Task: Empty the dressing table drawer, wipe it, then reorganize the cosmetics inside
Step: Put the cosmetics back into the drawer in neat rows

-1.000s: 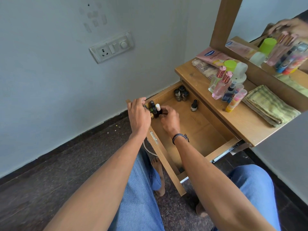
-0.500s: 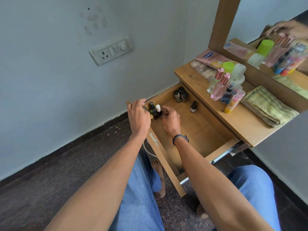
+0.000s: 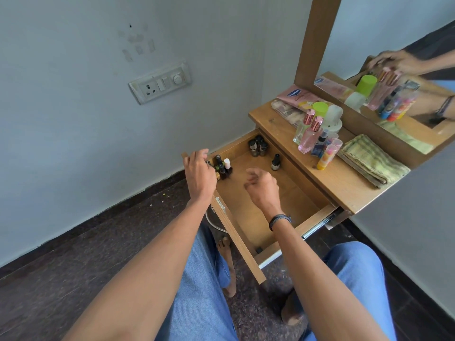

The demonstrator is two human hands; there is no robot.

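Observation:
The wooden drawer (image 3: 278, 207) is pulled out above my knees. Several small nail polish bottles (image 3: 223, 166) stand in its front left corner. Three dark jars (image 3: 257, 145) cluster in the back left corner, and a single dropper bottle (image 3: 275, 162) stands near them. My left hand (image 3: 199, 174) sits at the front left corner with its fingers curled down beside the polish bottles; its grip is hidden. My right hand (image 3: 262, 185) hovers over the drawer's bare middle, fingers loosely curled, holding nothing.
On the tabletop (image 3: 344, 185) stand pink perfume bottles (image 3: 307, 136), a green-capped bottle (image 3: 320, 109), a white jar (image 3: 333, 116), coloured tubes (image 3: 326, 156), a pink tube (image 3: 299, 94) and a folded green cloth (image 3: 371, 161). The mirror (image 3: 394, 40) rises behind. A wall socket (image 3: 160, 82) is at left.
My right hand has drawn back from the polish bottles and risen over the drawer's middle. My left hand stays at the corner.

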